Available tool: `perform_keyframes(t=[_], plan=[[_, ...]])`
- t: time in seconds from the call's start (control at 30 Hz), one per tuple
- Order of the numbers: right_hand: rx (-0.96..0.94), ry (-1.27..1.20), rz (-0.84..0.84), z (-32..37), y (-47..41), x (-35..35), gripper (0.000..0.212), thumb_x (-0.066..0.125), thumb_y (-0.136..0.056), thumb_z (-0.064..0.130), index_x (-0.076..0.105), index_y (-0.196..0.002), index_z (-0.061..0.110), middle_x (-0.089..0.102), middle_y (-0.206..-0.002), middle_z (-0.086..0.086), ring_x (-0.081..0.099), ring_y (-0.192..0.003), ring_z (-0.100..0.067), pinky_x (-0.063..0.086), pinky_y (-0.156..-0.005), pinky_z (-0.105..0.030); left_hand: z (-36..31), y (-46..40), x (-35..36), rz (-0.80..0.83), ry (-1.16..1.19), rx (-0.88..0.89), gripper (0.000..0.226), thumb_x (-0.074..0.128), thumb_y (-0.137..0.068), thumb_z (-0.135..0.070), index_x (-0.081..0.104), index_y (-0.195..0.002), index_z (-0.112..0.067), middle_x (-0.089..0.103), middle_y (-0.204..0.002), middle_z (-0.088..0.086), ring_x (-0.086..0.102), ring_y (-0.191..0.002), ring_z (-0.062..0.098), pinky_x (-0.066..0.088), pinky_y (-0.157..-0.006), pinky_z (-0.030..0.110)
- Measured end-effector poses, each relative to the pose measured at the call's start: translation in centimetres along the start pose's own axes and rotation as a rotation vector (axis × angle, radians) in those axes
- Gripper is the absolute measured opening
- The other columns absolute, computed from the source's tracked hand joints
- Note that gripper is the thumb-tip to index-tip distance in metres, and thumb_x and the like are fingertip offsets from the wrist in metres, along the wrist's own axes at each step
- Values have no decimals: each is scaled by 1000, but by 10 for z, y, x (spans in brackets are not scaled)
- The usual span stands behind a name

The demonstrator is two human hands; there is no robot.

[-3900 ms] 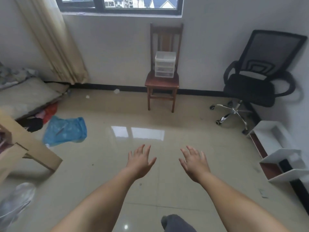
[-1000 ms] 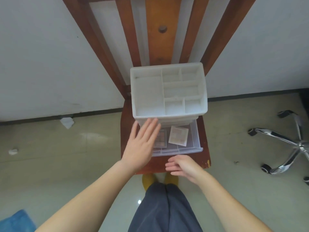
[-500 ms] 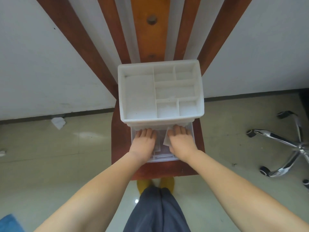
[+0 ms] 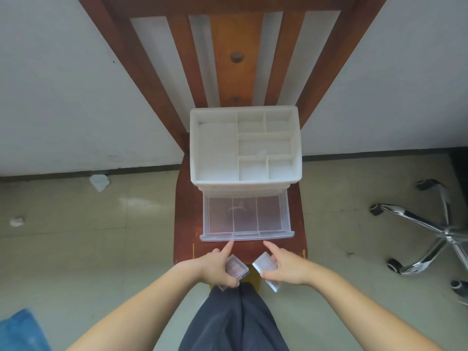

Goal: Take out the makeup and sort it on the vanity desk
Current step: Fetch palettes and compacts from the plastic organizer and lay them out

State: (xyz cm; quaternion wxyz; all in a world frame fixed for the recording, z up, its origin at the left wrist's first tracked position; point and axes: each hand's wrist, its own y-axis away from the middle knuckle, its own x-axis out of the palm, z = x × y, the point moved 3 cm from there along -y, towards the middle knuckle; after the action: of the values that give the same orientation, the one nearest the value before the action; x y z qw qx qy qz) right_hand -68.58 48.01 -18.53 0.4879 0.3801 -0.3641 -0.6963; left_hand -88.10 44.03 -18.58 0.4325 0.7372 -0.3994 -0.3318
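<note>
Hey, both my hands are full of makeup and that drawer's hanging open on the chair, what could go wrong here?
1. The open drawer juts toward the chair seat's front edge; a knock might tip the organizer.
2. Left hand and right hand each pinch a flat case with forefingers extended; pushing the drawer shut this way could loosen either.

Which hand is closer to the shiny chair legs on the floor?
Right. The right hand is on the chrome chair base's side; the left hand is farther away, beyond it.

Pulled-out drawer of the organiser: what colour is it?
Clear, see-through plastic drawer; the red-brown chair seat shows through. Head view.
</note>
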Motion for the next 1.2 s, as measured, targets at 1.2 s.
perform_keyframes(t=[1.2], plan=[[-335,556,-351,133,56,-48,66,60,-81,33,32,-140,22,39,-138,-4,39,-124,-25,39,-99,-39,1,99,-30,-776,150,-9,77,67,-73,-34,30,-137,-14,35,-123,4,35,-118,22,42,-95,36]])
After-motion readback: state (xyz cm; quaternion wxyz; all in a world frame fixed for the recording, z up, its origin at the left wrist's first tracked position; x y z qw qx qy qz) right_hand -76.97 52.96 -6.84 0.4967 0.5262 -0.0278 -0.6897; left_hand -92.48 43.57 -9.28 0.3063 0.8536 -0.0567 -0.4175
